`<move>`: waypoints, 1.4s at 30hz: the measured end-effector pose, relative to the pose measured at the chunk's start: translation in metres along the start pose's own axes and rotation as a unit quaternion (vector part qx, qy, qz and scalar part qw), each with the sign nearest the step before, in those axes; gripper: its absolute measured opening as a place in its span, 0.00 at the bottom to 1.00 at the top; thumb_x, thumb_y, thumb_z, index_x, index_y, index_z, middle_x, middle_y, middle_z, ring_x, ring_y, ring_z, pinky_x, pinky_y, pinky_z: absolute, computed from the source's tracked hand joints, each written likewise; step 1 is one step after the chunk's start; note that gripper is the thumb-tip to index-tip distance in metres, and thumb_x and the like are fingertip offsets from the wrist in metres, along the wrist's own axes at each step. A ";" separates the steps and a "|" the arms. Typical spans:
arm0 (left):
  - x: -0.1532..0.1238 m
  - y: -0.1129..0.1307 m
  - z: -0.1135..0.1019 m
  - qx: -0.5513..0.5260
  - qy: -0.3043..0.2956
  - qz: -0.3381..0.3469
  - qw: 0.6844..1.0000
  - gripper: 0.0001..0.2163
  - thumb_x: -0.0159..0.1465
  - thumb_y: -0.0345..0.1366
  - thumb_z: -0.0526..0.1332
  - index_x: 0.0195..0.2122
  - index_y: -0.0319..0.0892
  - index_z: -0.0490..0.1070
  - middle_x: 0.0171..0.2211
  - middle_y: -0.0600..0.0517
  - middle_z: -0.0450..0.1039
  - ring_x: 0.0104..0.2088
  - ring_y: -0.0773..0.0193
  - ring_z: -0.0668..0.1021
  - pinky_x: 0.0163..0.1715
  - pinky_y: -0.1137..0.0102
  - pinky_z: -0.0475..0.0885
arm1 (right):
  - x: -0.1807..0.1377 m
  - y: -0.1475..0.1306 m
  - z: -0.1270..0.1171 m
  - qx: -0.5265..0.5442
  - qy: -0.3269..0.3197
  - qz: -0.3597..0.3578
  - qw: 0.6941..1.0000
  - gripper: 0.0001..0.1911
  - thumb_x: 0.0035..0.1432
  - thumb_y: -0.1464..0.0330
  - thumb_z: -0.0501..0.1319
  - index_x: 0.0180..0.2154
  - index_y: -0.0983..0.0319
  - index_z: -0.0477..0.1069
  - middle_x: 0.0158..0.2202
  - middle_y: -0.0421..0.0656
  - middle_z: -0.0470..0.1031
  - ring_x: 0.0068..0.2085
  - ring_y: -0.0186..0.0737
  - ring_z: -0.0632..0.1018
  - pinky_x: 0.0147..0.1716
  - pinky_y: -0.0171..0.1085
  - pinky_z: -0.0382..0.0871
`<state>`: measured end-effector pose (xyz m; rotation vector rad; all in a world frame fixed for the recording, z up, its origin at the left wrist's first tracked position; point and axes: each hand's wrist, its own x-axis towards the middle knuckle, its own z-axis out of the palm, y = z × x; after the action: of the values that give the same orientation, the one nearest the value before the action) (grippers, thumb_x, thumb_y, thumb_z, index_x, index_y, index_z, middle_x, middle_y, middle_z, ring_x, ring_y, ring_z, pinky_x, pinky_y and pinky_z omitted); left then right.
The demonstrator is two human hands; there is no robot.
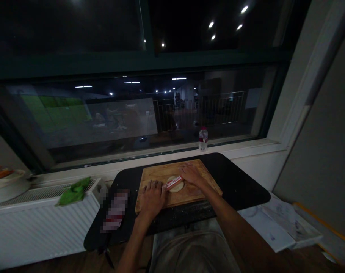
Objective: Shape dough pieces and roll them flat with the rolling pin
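Note:
A flat, pale round of dough point(177, 187) lies on a wooden cutting board point(206, 174). Slantwise across the dough runs a rolling pin point(173, 183) with a red and white label on its middle. My left hand point(153, 196) is closed over the pin's near left end, its fingers bent above the board. At the far right end my right hand point(190, 173) is closed round the pin. Both ends of the pin are hidden under my hands.
The board rests on a black table point(237, 185) with crumbs along its near edge. A blurred packet point(116, 210) lies at left. On the windowsill stands a plastic bottle point(203, 139). A green cloth point(75, 191) hangs over the radiator point(41, 227); a flat white box point(275, 222) sits low right.

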<state>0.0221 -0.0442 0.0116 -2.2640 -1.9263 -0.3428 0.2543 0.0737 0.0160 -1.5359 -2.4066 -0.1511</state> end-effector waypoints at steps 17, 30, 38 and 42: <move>0.039 -0.024 0.004 0.042 -0.027 0.015 0.999 0.22 0.80 0.43 0.50 0.71 0.48 0.68 0.67 0.36 0.72 0.70 0.40 0.69 0.66 0.43 0.68 | -0.060 -0.039 -0.020 0.017 0.071 0.101 0.992 0.22 0.81 0.65 0.50 0.51 0.63 0.83 0.54 0.53 0.85 0.58 0.49 0.81 0.62 0.40 0.68; 0.037 -0.033 0.018 0.044 0.046 0.086 0.994 0.21 0.80 0.38 0.49 0.68 0.47 0.74 0.70 0.41 0.73 0.71 0.39 0.69 0.72 0.38 0.62 | -0.104 -0.048 -0.005 0.057 0.143 0.037 0.987 0.20 0.81 0.60 0.56 0.62 0.58 0.79 0.64 0.52 0.80 0.65 0.55 0.75 0.66 0.53 0.68; 0.037 -0.040 0.012 -0.175 0.105 0.090 0.975 0.20 0.81 0.43 0.51 0.68 0.47 0.71 0.67 0.44 0.74 0.69 0.50 0.73 0.71 0.49 0.67 | -0.096 -0.038 -0.014 0.062 0.081 0.016 0.995 0.16 0.80 0.59 0.58 0.56 0.55 0.82 0.55 0.49 0.84 0.58 0.56 0.76 0.58 0.53 0.67; 0.034 -0.029 0.003 -0.233 0.191 0.038 0.953 0.13 0.73 0.36 0.57 0.56 0.44 0.76 0.56 0.42 0.77 0.60 0.47 0.77 0.64 0.48 0.73 | -0.091 -0.043 -0.022 0.057 0.072 0.087 0.992 0.16 0.80 0.60 0.58 0.58 0.55 0.80 0.57 0.49 0.83 0.60 0.56 0.76 0.57 0.50 0.66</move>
<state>-0.0010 -0.0060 0.0167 -2.2888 -1.6794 -1.2396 0.2548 -0.0292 0.0134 -1.6138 -2.1223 -0.0837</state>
